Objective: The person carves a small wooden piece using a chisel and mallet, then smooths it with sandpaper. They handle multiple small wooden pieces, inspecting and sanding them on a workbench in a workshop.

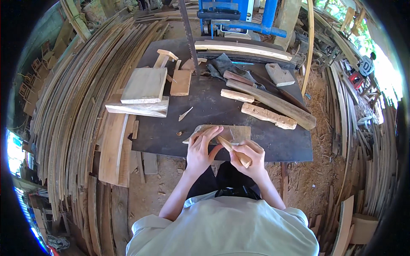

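Observation:
At the near edge of the dark tabletop [277, 147] lies a thin light wooden board [242, 132]. My left hand [200, 149] rests on its left part, fingers stretched out and the thumb apart. A pointed wooden end sticks out left of that hand; whether it belongs to the board I cannot tell. My right hand [252, 158] is closed round a short, narrow wooden piece [244, 160], held at a slant. Its far end points up-left, close to my left thumb. The right fingertips are partly hidden behind the knuckles.
An upright saw blade [189, 34] meets the table's far part, before a blue machine [252, 23]. Stacked wooden blocks [145, 85] stand left; rough sticks [269, 116] and a long beam [277, 102] lie right. Long planks [81, 94] are piled left. A person [366, 66] is far right.

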A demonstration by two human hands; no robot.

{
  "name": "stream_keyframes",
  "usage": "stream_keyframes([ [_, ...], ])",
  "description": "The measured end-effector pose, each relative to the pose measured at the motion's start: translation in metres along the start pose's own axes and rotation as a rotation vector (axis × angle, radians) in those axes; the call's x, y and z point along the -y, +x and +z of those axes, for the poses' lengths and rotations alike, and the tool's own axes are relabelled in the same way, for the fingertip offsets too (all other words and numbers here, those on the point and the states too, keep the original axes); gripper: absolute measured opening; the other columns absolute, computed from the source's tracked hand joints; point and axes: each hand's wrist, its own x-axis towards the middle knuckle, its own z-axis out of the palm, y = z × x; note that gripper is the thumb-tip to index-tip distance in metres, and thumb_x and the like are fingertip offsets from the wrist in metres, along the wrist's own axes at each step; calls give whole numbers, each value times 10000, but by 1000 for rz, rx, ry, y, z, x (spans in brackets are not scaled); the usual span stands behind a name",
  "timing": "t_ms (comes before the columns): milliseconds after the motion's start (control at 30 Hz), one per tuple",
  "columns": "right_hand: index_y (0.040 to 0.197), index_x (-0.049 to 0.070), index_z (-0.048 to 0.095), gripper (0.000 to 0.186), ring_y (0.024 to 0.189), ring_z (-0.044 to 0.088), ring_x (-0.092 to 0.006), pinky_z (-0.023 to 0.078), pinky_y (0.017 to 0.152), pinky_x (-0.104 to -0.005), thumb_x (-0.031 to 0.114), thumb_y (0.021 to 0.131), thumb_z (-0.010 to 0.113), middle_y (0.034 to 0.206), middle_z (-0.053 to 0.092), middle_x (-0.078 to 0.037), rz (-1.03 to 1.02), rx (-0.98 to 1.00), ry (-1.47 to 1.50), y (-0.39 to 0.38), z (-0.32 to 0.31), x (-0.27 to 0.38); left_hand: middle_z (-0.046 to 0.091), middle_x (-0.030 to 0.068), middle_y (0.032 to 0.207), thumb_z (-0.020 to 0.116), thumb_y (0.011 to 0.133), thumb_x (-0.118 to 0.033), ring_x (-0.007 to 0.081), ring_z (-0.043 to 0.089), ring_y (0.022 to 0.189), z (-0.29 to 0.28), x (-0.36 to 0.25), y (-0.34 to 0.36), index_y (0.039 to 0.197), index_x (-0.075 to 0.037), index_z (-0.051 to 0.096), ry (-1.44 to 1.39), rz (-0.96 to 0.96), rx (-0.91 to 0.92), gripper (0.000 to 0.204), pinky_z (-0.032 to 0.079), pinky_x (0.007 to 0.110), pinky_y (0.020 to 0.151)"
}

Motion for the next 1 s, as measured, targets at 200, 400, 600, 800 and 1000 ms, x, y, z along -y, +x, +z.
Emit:
stream_keyframes([
  [200,894,28,687,214,622,654,-246,500,562,-310,-5,707,785,750,640,-112,18,13,46,-3,-8,-3,650,-38,1343,800,794,-169,165,621,1193,1,0,0,1342,-102,519,-18,-9,4,619,395,370,1034],
  [400,889,3,689,152,638,643,-192,478,588,-290,17,758,764,756,665,-100,153,13,161,-3,-11,-9,648,-13,1336,793,809,-159,194,616,1206,0,0,0,1311,-113,566,-23,-3,-16,553,403,401,1045],
  [600,840,3,668,187,571,504,-60,368,517,-223,170,903,721,714,621,-20,594,-406,389,-6,-26,-13,643,35,1322,746,862,-123,272,578,1256,-5,-2,13,1240,-117,606,-61,-80,-23,403,360,515,1114],
  [800,918,15,617,191,458,321,-33,282,497,-218,198,974,624,668,527,-7,775,-507,927,-1,-42,-16,605,73,1336,777,841,-149,332,495,1337,-7,-18,21,1187,-120,644,-96,-100,-99,371,285,600,1155],
  [1000,915,25,602,296,420,289,-40,301,508,-229,308,998,571,654,510,-8,831,-372,1085,0,-39,-13,625,77,1262,802,810,-157,290,562,1214,-18,-41,36,1181,-109,679,-309,-54,-134,393,286,551,1166],
])
